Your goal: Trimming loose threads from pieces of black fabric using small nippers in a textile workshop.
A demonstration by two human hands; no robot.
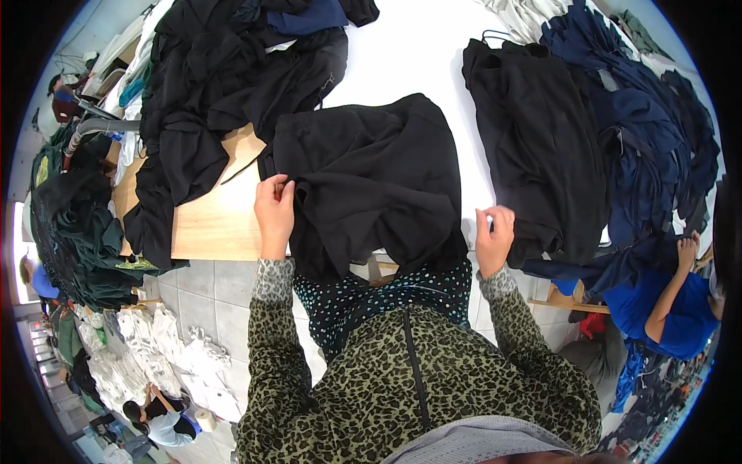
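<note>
A black cloth garment (371,170), with what looks like a waistband at its far end, lies loosely folded in front of me. Its near edge hangs over the table edge toward my lap. At its left side, my left hand (274,213) is closed, thumb and forefinger pinching the garment's edge. My right hand (496,238) is raised off the garment's right side, thumb and fingertips brought together. Whether anything small is between them cannot be made out. Beside that hand lies a pile of black garments (537,147), with a thin cord loop at its far end.
A heap of black clothes (209,69) covers the far left of the white table (402,46), beside a bare wooden board (216,228). Navy garments (649,147) are heaped at the right, near a co-worker in a blue shirt (672,309). White clothes (147,348) lie on the left floor.
</note>
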